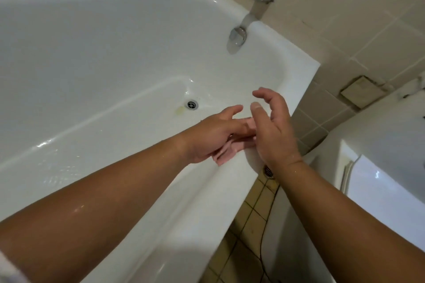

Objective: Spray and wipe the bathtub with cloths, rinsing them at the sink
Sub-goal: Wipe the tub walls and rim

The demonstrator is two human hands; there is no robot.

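Two bare hands meet over the near rim of the bathtub (230, 181), close to its tap end. A pink cloth (232, 147) lies draped on that rim, mostly hidden. The left hand (211, 135) rests on top of the cloth, palm down, fingers loosely extended toward the tap end and thumb raised; whether the fingers pinch the fabric or merely press it flat cannot be told. The right hand (273, 128) hangs just to the right of the left hand, fingers spread and curled, thumb apart, holding nothing. It appears to be just above the cloth's far end, but contact cannot be confirmed.

The cloth lies directly beneath the left hand and just left of and below the right palm. The left hand is therefore the nearer of the two. The visible strip of cloth runs along the rim, one corner emerging below the heel of the left hand and the other end pointing past the left fingertips toward the right hand. A gather or wipe would likely follow this axis.
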